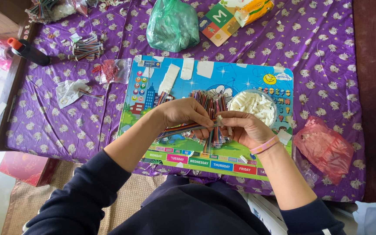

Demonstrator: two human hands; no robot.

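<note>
My left hand (183, 113) pinches a flat bundle of multicoloured ribbon wires (177, 129) near its end. My right hand (240, 126), with a pink band on the wrist, holds a small white plastic connector (219, 121) against the wire ends. Both hands meet above a colourful picture board (223, 78) lying on the purple patterned cloth (88, 109). Under the hands lies a pile of similar coloured wire bundles (209, 102). Just right of the pile stands a clear bowl of white connectors (253, 104).
A green plastic bag (172, 24) and a colourful box (218, 19) lie at the back. More wire bundles (85, 48), a small bag of red parts (112, 69) and a black bottle with an orange cap (29, 50) sit at the left. A red plastic bag (325, 148) lies on the right.
</note>
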